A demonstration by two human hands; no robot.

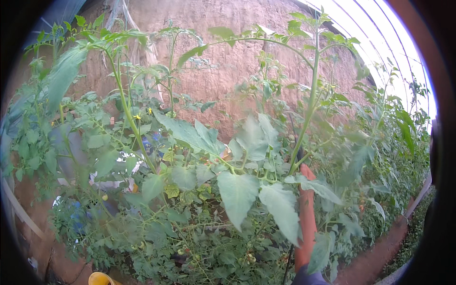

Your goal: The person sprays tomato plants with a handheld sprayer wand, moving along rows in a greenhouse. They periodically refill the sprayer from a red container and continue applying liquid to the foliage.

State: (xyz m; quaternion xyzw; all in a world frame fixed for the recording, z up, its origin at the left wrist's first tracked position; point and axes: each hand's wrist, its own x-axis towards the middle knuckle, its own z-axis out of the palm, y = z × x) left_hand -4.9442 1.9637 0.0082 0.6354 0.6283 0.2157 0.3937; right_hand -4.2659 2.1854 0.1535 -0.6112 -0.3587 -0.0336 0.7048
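From the lower right my right hand (307, 172) reaches up among tomato plants, beside the base of a thick green tomato stem (309, 110). Leaves hide its fingers, so its grip does not show. The forearm looks orange-red, with a dark blue sleeve (309, 277) at the bottom. Large tomato leaves (238, 196) hang left of the forearm. Another tall stem (128, 110) leans at the left, near small yellow flowers (137, 117). Low in the foliage are small green tomatoes (181, 251). My left hand is out of view.
An earthen wall (217, 89) rises behind the plants. A yellow container (101, 279) stands at the bottom left. White and blue items (107, 181) show partly through the leaves. Curved greenhouse ribs (388, 32) arch at the upper right. Dense foliage continues along the right side.
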